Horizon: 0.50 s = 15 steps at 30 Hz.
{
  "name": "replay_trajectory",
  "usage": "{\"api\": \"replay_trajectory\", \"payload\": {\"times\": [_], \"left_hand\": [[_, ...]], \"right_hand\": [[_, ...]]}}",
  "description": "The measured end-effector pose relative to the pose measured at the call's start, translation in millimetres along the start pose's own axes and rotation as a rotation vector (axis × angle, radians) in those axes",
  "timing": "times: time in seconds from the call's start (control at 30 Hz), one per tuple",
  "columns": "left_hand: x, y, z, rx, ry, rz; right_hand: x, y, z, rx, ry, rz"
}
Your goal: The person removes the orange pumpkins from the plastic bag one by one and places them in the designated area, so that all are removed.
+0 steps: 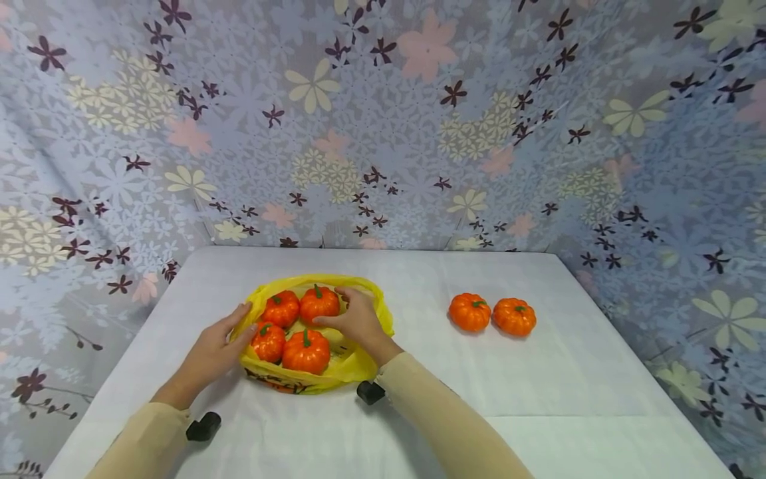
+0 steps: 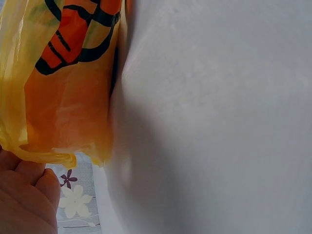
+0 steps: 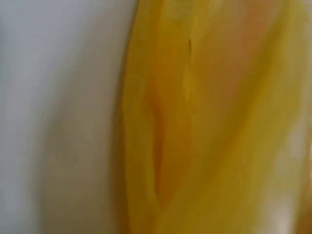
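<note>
A yellow plastic bag (image 1: 359, 364) lies spread open on the white table, its printed side (image 2: 68, 44) in the left wrist view. Several small orange pumpkins with green stems are inside: a front one (image 1: 306, 352), a left one (image 1: 268, 342), a back-left one (image 1: 281, 309) and a back one (image 1: 319, 305). My left hand (image 1: 209, 349) holds the bag's left rim between thumb and fingers. Reaching in over the right side, my right hand (image 1: 359, 320) has its thumb and fingers about the back pumpkin. The right wrist view shows blurred yellow plastic (image 3: 161, 122), with the hand hidden.
Two more orange pumpkins, one (image 1: 469, 313) beside the other (image 1: 514, 317), sit on the table (image 1: 574, 372) to the right of the bag. A flowered cloth (image 1: 383, 133) hangs behind the table. Black wrist devices (image 1: 203, 426) are near both sleeves.
</note>
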State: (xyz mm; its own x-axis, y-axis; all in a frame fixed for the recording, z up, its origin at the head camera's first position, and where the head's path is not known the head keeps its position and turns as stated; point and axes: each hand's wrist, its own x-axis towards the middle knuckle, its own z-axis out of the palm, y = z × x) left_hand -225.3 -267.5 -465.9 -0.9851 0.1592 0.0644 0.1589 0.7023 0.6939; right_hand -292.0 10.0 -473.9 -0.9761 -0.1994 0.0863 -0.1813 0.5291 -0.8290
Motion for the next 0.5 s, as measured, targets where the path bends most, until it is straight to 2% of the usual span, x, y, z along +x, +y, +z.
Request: {"api": "replay_trajectory", "payload": {"times": [0.23,0.5], "left_hand": [[0.3,-2.0,1.9,0.003,-0.007,-0.016],[0.4,0.7,-0.5,0.009,0.008,-0.002]], "right_hand": [[4.1,-3,9,-0.008,0.027,0.033],[5.2,2,13,-0.002,0.052,0.006]]}}
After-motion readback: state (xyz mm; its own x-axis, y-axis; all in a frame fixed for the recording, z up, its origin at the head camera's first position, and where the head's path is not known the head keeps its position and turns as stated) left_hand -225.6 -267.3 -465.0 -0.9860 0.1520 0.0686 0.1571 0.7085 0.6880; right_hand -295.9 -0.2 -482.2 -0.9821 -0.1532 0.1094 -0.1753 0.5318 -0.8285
